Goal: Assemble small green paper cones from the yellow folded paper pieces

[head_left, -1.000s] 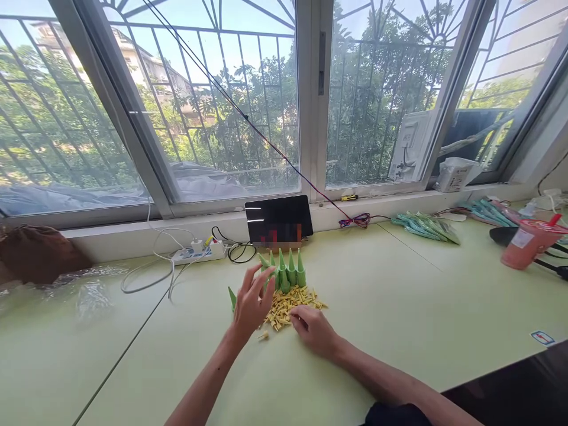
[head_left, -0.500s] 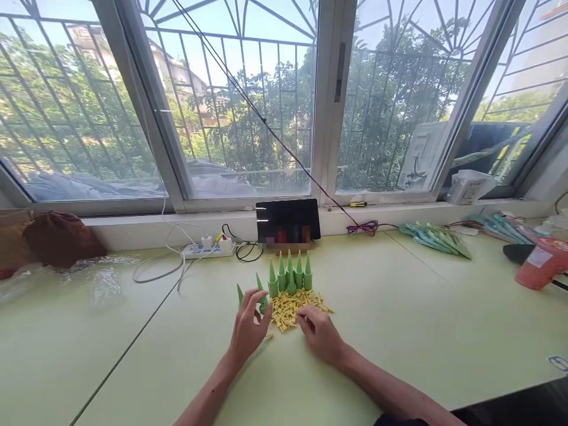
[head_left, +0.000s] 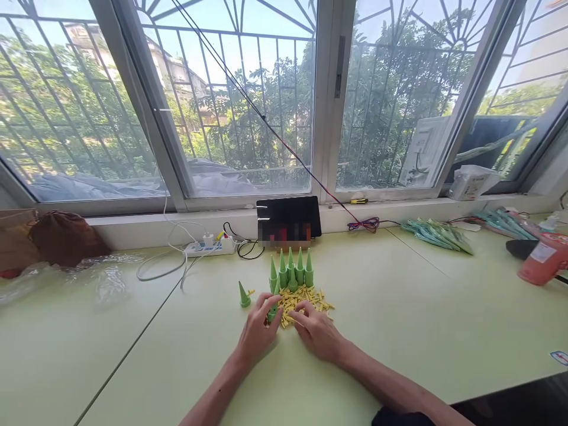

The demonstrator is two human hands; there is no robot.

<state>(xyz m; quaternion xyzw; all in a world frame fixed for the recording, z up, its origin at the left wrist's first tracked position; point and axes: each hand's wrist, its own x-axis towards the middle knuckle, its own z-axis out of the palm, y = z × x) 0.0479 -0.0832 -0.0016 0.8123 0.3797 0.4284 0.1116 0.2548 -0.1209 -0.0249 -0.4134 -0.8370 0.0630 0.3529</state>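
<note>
My left hand [head_left: 260, 328] curls its fingers and thumb around a green cone [head_left: 273, 310] that stands upright at the left edge of a pile of small yellow pieces [head_left: 306, 302]. My right hand [head_left: 317, 331] is close by on the right, over the near side of the pile. Its thumb and index finger pinch together, pointing at the held cone; whatever is between them is too small to make out. Behind the pile, several green cones [head_left: 300, 269] stand close together. Another green cone [head_left: 244, 296] stands alone to the left, a yellow piece beside it.
A dark-screened tablet [head_left: 288, 219] leans at the back by the window sill. A power strip [head_left: 208, 245] with cables is left of it. Green plastic packets [head_left: 437, 236] and a red container [head_left: 541, 260] lie to the right. Clear plastic wrapping [head_left: 110, 284] is at far left.
My left hand has moved right with the green cone, bringing it to the pile's edge. My right hand's fingertips have shifted slightly left, closer to that cone.
</note>
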